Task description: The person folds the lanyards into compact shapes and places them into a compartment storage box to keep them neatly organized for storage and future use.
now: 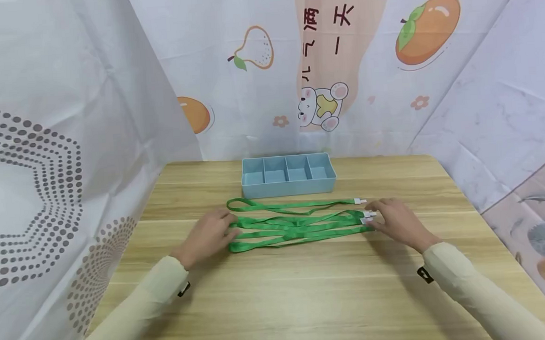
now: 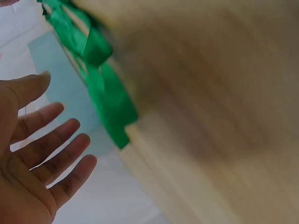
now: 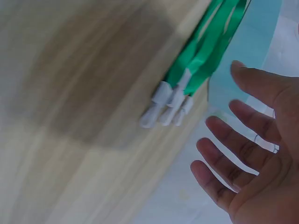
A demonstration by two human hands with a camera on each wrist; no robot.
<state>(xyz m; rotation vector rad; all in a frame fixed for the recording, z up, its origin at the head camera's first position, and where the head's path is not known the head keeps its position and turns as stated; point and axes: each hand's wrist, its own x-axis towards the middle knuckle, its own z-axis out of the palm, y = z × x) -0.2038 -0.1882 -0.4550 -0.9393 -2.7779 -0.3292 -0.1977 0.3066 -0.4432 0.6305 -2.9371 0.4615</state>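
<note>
My left hand (image 1: 209, 235) and right hand (image 1: 394, 220), both spread flat, flank the unlabelled green lanyards (image 1: 299, 226); backdrop writing (image 1: 344, 17) reads 一天.

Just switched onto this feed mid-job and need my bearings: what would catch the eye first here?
A bundle of bright green lanyards lies stretched across the middle of the wooden table. The left hand is at their looped end and the right hand at the white clips, both with fingers spread in the wrist views. Behind them, at the table's far edge, sits a pale blue tray with four compartments.
</note>
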